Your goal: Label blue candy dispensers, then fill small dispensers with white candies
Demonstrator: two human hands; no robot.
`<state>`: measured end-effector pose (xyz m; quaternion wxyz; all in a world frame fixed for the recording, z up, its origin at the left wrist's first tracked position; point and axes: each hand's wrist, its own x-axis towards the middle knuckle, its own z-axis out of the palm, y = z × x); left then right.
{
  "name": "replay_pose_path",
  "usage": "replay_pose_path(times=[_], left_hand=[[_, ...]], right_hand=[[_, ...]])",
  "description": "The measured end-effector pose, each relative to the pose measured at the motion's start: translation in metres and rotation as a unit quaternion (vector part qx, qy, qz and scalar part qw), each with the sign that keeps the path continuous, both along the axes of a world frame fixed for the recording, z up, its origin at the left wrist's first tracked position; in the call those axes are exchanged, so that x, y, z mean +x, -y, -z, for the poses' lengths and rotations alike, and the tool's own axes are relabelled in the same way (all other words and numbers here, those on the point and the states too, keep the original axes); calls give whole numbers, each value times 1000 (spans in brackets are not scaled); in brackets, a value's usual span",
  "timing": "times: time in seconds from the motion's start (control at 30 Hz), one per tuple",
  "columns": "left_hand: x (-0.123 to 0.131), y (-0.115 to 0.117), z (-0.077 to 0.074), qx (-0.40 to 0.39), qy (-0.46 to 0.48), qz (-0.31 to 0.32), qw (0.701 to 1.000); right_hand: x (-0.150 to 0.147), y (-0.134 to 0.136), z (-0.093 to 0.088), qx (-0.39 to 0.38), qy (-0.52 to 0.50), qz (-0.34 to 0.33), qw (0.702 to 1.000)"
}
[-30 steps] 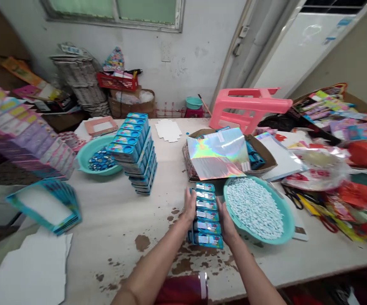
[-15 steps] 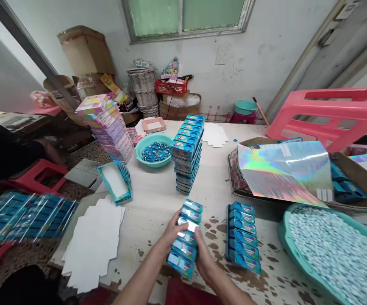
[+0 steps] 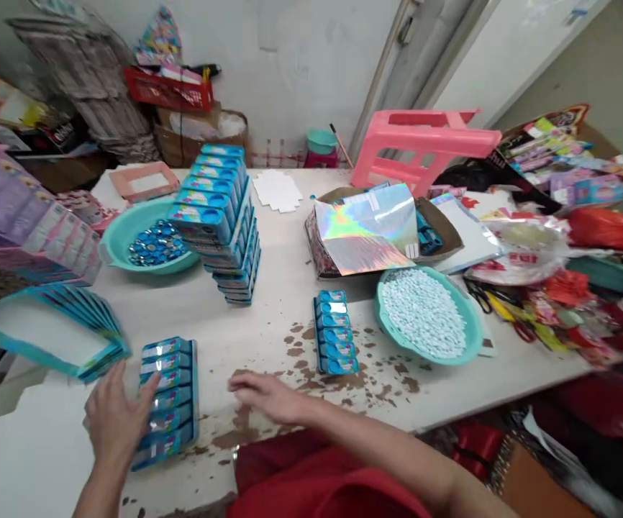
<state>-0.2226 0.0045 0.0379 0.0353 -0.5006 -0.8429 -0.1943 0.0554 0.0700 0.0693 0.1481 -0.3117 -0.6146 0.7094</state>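
A row of small blue boxes (image 3: 174,396) lies near the table's front edge at the left. My left hand (image 3: 111,417) rests against its left side, fingers spread. Over the stained table surface to the right of that row hovers my right hand (image 3: 265,396), fingers stretched out, with nothing in it. A second row of blue boxes (image 3: 334,332) lies further right, beside a teal basin of pale blue pellets (image 3: 426,315). A tall stack of blue boxes (image 3: 219,223) stands behind.
A teal basin of blue pieces (image 3: 147,244) sits at the back left. Blue-edged flat cartons (image 3: 47,338) and white card sheets (image 3: 20,446) lie at the left. A holographic sheet (image 3: 368,226) covers a cardboard box. Behind it stands a pink stool (image 3: 424,140); packaging clutter fills the right.
Both hands carried a row of blue boxes to the left and set it down by the flat cartons. The right hand has let go and drawn away to the right.
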Motion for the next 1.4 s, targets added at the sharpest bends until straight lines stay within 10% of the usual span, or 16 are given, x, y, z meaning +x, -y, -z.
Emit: replay_pose_path(times=[0.1, 0.2, 0.33, 0.67, 1.4], left_hand=[[103, -7, -17, -2, 104, 180, 978], [214, -5, -13, -216, 222, 412, 857], [286, 4, 13, -377, 217, 452, 779], [289, -9, 50, -375, 276, 448, 763], [286, -14, 54, -389, 275, 420, 773]], right_hand=[[104, 10, -9, 49, 78, 180, 979], [184, 36, -2, 92, 204, 372, 901], [219, 85, 19, 180, 278, 369, 869], [174, 125, 84, 470, 380, 152, 782], [184, 128, 89, 506, 335, 146, 781]])
